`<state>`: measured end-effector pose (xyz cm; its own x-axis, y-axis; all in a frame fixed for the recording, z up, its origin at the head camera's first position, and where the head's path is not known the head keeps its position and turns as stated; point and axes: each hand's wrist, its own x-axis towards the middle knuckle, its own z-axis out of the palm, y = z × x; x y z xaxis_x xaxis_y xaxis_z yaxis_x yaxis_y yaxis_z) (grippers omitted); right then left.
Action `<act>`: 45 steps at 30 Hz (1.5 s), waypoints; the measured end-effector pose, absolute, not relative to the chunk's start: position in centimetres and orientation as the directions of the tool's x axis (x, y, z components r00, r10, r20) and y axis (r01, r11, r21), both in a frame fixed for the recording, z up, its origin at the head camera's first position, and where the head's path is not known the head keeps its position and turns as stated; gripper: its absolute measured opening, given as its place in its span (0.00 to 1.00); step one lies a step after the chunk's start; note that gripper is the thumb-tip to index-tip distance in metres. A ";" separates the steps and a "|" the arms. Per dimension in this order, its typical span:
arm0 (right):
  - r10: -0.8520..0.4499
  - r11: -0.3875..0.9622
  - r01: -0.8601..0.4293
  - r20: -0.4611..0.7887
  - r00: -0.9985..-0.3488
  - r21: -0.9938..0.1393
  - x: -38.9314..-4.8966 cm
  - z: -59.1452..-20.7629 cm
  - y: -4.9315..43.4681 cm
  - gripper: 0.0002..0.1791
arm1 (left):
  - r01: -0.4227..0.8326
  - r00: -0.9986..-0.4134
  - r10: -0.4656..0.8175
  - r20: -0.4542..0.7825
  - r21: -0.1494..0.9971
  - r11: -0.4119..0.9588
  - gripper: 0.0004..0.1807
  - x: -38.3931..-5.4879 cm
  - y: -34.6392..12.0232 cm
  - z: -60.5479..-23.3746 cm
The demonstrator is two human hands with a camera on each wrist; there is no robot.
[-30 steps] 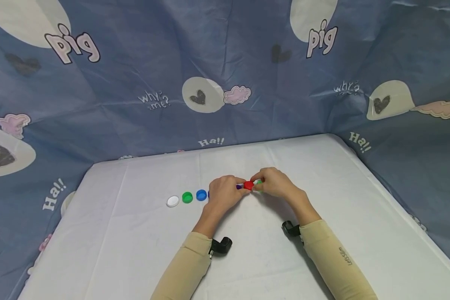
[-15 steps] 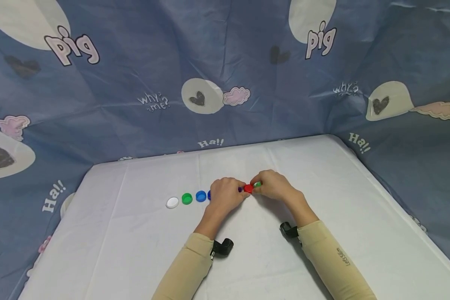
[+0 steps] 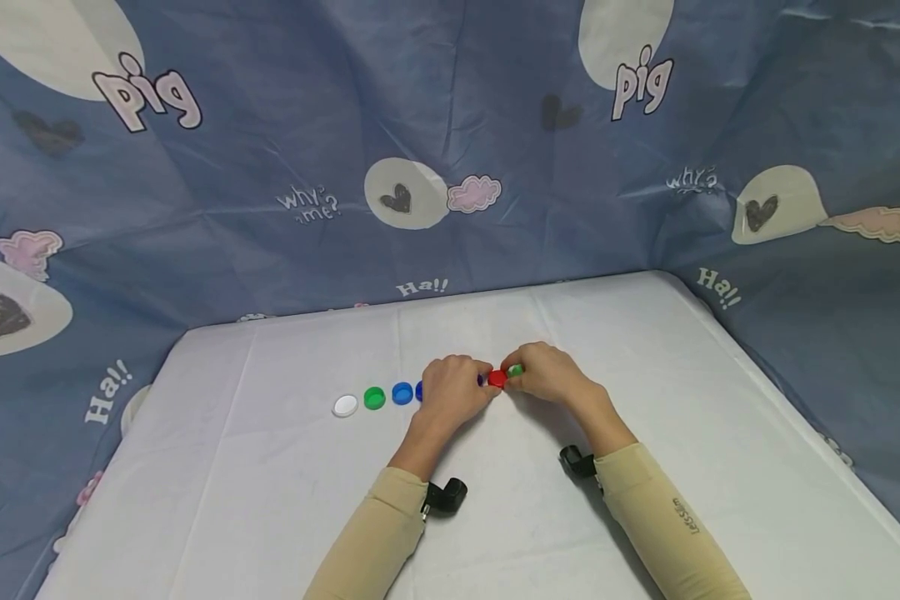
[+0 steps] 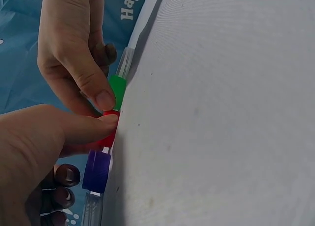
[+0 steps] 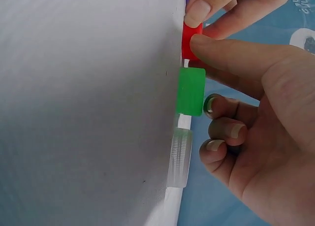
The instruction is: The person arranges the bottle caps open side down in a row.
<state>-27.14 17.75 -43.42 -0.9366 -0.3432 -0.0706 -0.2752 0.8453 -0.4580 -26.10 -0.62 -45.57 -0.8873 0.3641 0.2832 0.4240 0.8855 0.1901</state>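
A red bottle cap (image 3: 497,379) sits between my two hands, in a row of caps on the white table. My left hand (image 3: 453,387) pinches its left side with thumb and index finger. From the right, my right hand (image 3: 546,371) pinches the same cap with thumb and index finger. A green cap (image 5: 191,91) and a clear ridged cap (image 5: 179,157) stand beyond it, near my right hand's loosely curled other fingers. On the other side are a purple cap (image 4: 96,172) and another clear ridged cap (image 4: 92,209), mostly hidden by my left hand in the head view.
The row runs on leftward with a dark blue cap (image 3: 419,391) partly behind my left hand, a blue cap (image 3: 402,393), a green cap (image 3: 375,398) and a white cap (image 3: 345,406). A blue printed cloth (image 3: 270,250) hangs behind the table (image 3: 285,500).
Both hands have shifted slightly toward me with the red cap, and the right fingers have come in closer around it. Over the last half second almost nothing moves.
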 end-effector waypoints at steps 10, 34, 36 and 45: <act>-0.344 0.842 -0.285 -0.050 -0.937 -0.457 -27.2 -43.4 17.5 0.18 | 0.411 -0.897 0.363 0.250 0.172 0.895 0.19 -26.2 -0.9 -45.5; -0.380 0.825 -0.313 -0.052 -0.923 -0.471 -27.3 -43.6 15.6 0.16 | 0.352 -0.928 0.314 0.199 0.199 0.915 0.24 -25.9 -3.2 -45.0; -0.386 0.821 -0.320 -0.046 -0.921 -0.472 -27.4 -43.6 15.3 0.15 | 0.353 -0.927 0.314 0.206 0.196 0.915 0.23 -25.9 -3.5 -45.0; -0.396 0.815 -0.313 -0.074 -0.915 -0.488 -27.2 -43.4 14.2 0.16 | 0.370 -0.920 0.326 0.217 0.205 0.906 0.17 -25.9 -4.3 -45.2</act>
